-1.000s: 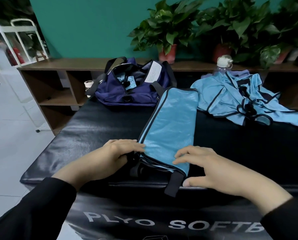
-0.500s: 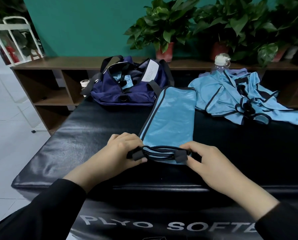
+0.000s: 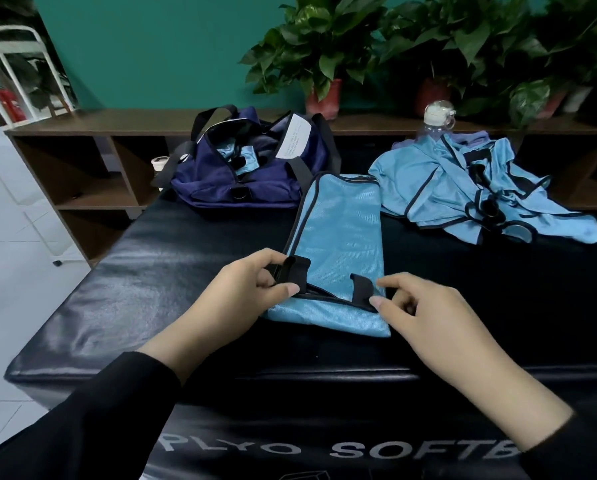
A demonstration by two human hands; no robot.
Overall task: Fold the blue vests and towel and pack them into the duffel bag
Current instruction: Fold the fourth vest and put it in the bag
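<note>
A light blue vest (image 3: 342, 233) with black trim lies folded into a long strip on the black padded block (image 3: 186, 258), running away from me. Its near end is turned up over the strip. My left hand (image 3: 241, 289) pinches the black strap at the left corner of that end. My right hand (image 3: 425, 313) pinches the black strap at the right corner. The navy duffel bag (image 3: 248, 168) stands open at the far left of the block, with blue fabric showing inside. A loose heap of blue vests (image 3: 463, 192) lies at the far right.
A clear water bottle (image 3: 437, 123) with a white cap stands behind the heap. A wooden shelf unit (image 3: 92, 161) with potted plants (image 3: 321, 57) runs along the green wall. A small white cup (image 3: 159, 165) sits left of the bag. White tiled floor lies to the left.
Both hands went from lying flat on the vest's near end to pinching its strap corners, and they have lifted that end and carried it away from me over the strip.
</note>
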